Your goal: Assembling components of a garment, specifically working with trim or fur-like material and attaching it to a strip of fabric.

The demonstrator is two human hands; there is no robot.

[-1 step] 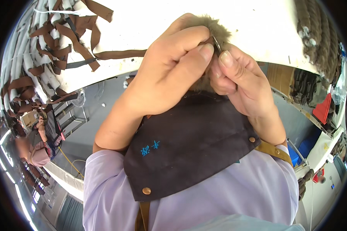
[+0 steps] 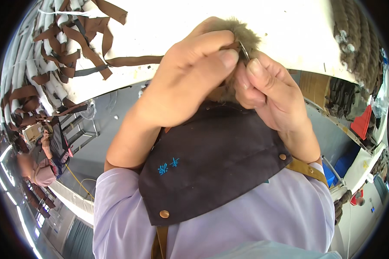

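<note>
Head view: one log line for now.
left hand: gripping fluffy brown fur | right hand: pinching slim silvery tool | flat brown ribbon: on white table

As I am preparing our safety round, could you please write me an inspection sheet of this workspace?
Surface: white table, brightly lit.
Job's things: brown fur piece, held; thin metal piece, exact kind unclear.
Clutter: tangled brown strips beside and over pale rolls at left; one strip runs behind the left hand.
Hands: left hand pinches the fur piece; right hand pinches near the metal piece's lower end.
Cables: yellow line at lower left, perhaps a cord.
Surroundings: another person and a metal frame at left; a red item and fur rolls at right.
</note>
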